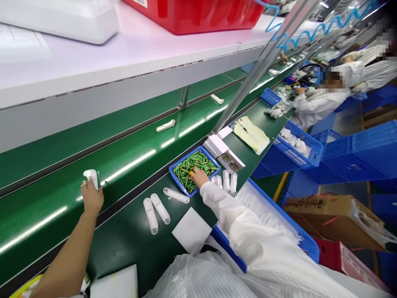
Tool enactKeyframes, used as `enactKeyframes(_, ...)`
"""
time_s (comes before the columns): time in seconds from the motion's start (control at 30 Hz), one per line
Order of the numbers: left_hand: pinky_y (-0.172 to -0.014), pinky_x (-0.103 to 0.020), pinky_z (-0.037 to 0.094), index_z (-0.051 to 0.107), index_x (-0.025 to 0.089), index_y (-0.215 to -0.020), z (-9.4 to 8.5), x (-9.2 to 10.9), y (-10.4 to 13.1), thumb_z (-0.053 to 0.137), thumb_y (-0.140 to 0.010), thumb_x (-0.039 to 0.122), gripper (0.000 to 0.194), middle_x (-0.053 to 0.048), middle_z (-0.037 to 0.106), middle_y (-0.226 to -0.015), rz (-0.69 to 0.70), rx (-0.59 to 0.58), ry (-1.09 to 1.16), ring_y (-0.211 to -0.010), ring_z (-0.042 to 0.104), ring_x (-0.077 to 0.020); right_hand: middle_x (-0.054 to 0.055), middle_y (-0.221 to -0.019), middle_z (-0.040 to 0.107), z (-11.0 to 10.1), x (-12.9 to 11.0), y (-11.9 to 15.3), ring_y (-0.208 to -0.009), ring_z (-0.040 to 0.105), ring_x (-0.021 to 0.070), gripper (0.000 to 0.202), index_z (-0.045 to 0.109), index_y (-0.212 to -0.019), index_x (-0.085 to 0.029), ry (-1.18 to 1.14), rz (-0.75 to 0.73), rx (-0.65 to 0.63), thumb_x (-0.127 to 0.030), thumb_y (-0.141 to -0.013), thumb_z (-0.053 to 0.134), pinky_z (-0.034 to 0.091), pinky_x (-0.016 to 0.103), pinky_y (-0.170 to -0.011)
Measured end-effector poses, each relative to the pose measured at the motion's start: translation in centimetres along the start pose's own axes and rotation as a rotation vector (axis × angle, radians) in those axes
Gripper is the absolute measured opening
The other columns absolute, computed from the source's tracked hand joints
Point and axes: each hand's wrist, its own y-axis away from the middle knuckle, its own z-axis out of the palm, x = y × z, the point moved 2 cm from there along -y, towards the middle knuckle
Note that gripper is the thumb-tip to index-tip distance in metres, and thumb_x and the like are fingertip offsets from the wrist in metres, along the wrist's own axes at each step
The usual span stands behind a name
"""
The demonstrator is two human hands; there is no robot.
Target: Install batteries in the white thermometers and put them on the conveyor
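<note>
My left hand (92, 196), on a bare forearm, is at the green conveyor belt (130, 159). Its fingers and thumb lie around a white curved plastic housing (91, 174). My right hand (199, 177), in a white striped sleeve, reaches into a blue tray (180, 187) full of green batteries (198, 159). The fingers are bent down among the batteries, and something yellow shows at a fingertip. What they pinch, if anything, is hidden. White elongated housings lie beside the tray: three at its near left (159, 209) and several to its right (229, 182).
A white foam square (191, 229) lies before me. Beyond the tray stand an open box of batteries (231, 160) and yellow papers (252, 134). Two more housings (166, 125) are on the belt. A metal post (245, 97) and shelf (139, 68) frame the space. A co-worker (322, 101) sits farther right.
</note>
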Motion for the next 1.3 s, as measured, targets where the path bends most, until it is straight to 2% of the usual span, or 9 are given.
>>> enactKeyframes(0.1, -0.108, -0.053, 0.026, 0.051, 0.007, -0.117, 1.3, 2.6, 5.7, 0.04, -0.085, 0.027, 0.039, -0.021, 0.036, -0.137, 0.13, -0.111, 0.054, -0.133, 0.03, -0.0351, 0.01, -0.124, 0.054, -0.4, 0.4, -0.1, -0.109, 0.054, 0.0221, 0.028, 0.059, -0.111, -0.016, -0.102, 0.036, 0.072, -0.033, -0.09, 0.055, 0.044, 0.045, -0.095)
enactKeyframes(0.23, -0.105, -0.046, 0.035, 0.065, 0.021, -0.097, 3.4, 5.8, 17.5, 0.05, -0.08, 0.037, 0.027, -0.011, 0.045, -0.133, 0.264, -0.375, 0.196, -0.125, 0.042, -0.0296, 0.009, -0.128, 0.052, -1.2, 0.5, 0.0, -0.118, 0.048, 0.0245, 0.026, 0.058, -0.111, -0.017, -0.343, 0.102, 0.219, -0.032, -0.09, 0.055, 0.038, 0.049, -0.1)
enactKeyframes(0.37, -0.101, -0.057, 0.032, 0.064, 0.022, -0.088, 4.9, 5.6, 24.8, 0.056, -0.071, 0.032, 0.022, -0.011, 0.047, -0.126, 0.017, -0.403, 0.429, -0.119, 0.043, -0.0344, 0.008, -0.117, 0.057, -1.8, 0.2, -0.2, -0.104, 0.057, 0.0211, 0.028, 0.057, -0.112, -0.016, -0.706, 0.168, 0.317, -0.033, -0.091, 0.053, 0.048, 0.044, -0.089)
enactKeyframes(0.57, -0.097, -0.054, 0.034, 0.055, 0.02, -0.09, 2.6, 4.0, 24.7, 0.063, -0.066, 0.035, 0.03, -0.01, 0.057, -0.101, -0.295, -0.128, 0.685, -0.102, 0.052, -0.0292, -0.001, -0.078, 0.058, -2.1, -2.8, 2.4, -0.055, 0.052, 0.0066, 0.03, 0.056, -0.102, -0.013, -1.305, 0.066, 0.214, -0.041, -0.093, 0.048, 0.046, 0.021, -0.049)
enactKeyframes(0.7, -0.093, -0.038, 0.041, 0.045, 0.022, -0.12, -2.9, 5.0, 23.7, 0.067, -0.069, 0.041, 0.058, -0.008, 0.06, -0.106, -0.409, 0.054, 0.972, -0.099, 0.056, -0.0209, -0.01, -0.054, 0.041, -3.0, -7.0, 7.2, -0.034, 0.031, 0.0036, 0.037, 0.049, -0.102, -0.018, -1.565, -0.107, 0.015, -0.051, -0.086, 0.051, 0.024, 0.016, -0.032)
enactKeyframes(0.97, -0.05, -0.016, 0.04, 0.057, 0.019, -0.113, -14.4, 11.8, 23.3, 0.048, -0.088, 0.044, 0.037, 0.001, 0.046, -0.072, -0.428, 0.153, 1.898, -0.056, 0.042, -0.0059, -0.008, -0.051, 0.05, -5.9, -17.4, 19.0, -0.032, 0.023, 0.002, 0.034, 0.048, -0.09, -0.02, -1.654, -0.362, -0.343, -0.049, -0.078, 0.061, 0.012, 0.017, -0.033)
enactKeyframes(1.07, -0.046, -0.015, 0.039, 0.059, 0.018, -0.108, -16.4, 13.8, 24.0, 0.037, -0.093, 0.037, 0.033, 0.0, 0.045, -0.071, -0.47, 0.185, 2.006, -0.054, 0.041, -0.0061, -0.008, -0.055, 0.045, -6.6, -20.1, 22.6, -0.04, 0.032, 0.005, 0.029, 0.047, -0.088, -0.021, -1.567, -0.517, -0.245, -0.047, -0.082, 0.059, 0.024, 0.018, -0.039)
enactKeyframes(1.2, -0.047, -0.015, 0.041, 0.059, 0.019, -0.104, -17.8, 14.6, 24.9, 0.035, -0.094, 0.036, 0.031, 0.0, 0.045, -0.071, -0.459, 0.248, 2.017, -0.053, 0.041, -0.0064, -0.003, -0.062, 0.046, -7.3, -21.5, 25.8, -0.052, 0.04, 0.0083, 0.02, 0.05, -0.076, -0.019, -0.962, -0.931, 0.106, -0.033, -0.09, 0.048, 0.028, 0.024, -0.05)
enactKeyframes(1.3, -0.048, -0.016, 0.041, 0.059, 0.019, -0.101, -18.6, 14.4, 25.4, 0.041, -0.092, 0.037, 0.027, 0.0, 0.046, -0.071, -0.411, 0.299, 1.959, -0.054, 0.041, -0.0067, -0.001, -0.065, 0.049, -7.4, -21.7, 26.6, -0.054, 0.041, 0.0096, 0.026, 0.051, -0.073, -0.019, -0.676, -1.087, 0.17, -0.033, -0.093, 0.043, 0.025, 0.026, -0.051)
